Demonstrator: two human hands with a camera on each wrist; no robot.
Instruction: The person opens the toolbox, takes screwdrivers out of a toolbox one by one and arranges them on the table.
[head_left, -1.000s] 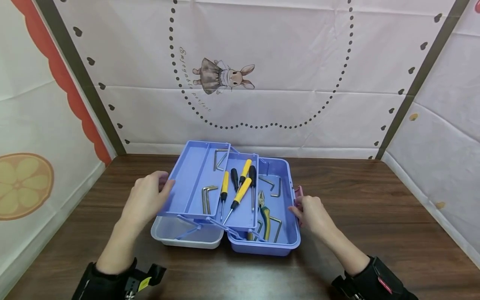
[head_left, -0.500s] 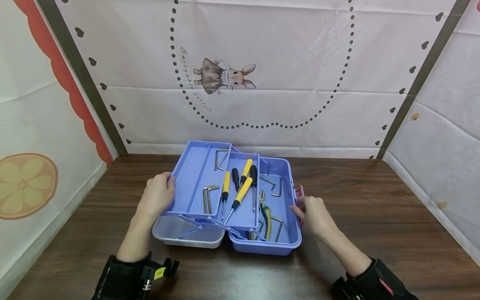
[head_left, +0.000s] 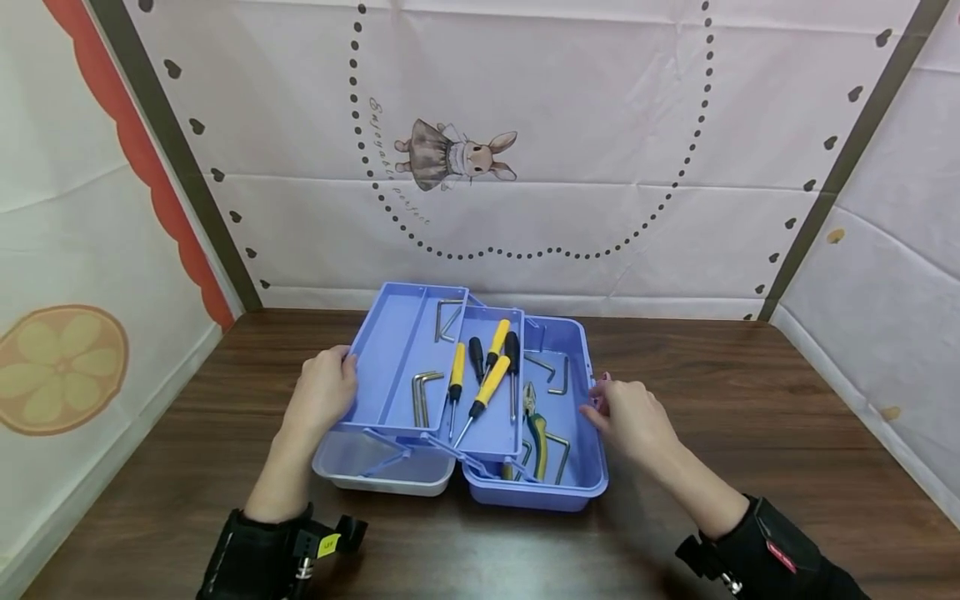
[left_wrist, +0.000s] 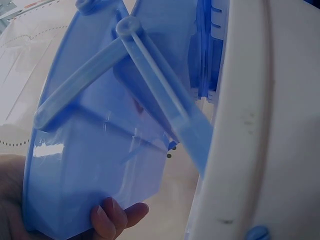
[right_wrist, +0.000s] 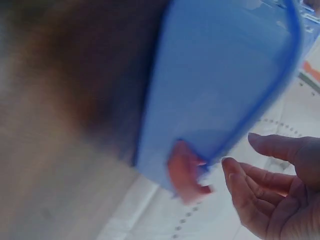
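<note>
A blue toolbox (head_left: 532, 500) stands unfolded on the table. Its outer tray (head_left: 386, 358) is held at the left edge by my left hand (head_left: 324, 390); in the left wrist view, curled fingers (left_wrist: 116, 220) reach round the tray's underside. Yellow-and-black screwdrivers (head_left: 491, 383) lie in the middle tray (head_left: 497, 433), and L-shaped hex keys (head_left: 417, 402) in the outer one. Pliers (head_left: 539, 442) and more hex keys rest in the base. My right hand (head_left: 637, 421) is beside the base's right wall, fingers loosely bent and apart from the pink latch (right_wrist: 184, 175) in the right wrist view.
The translucent lid (head_left: 382, 479) lies under the outer tray, joined by blue hinge arms (head_left: 438, 443). Behind the brown wooden table (head_left: 675, 358) hangs a white printed cloth (head_left: 585, 125), with more cloth on both sides.
My left hand moved to the right and took hold of the outer tray's edge. My right hand came away slightly from the pink latch. The whole view shifted a little.
</note>
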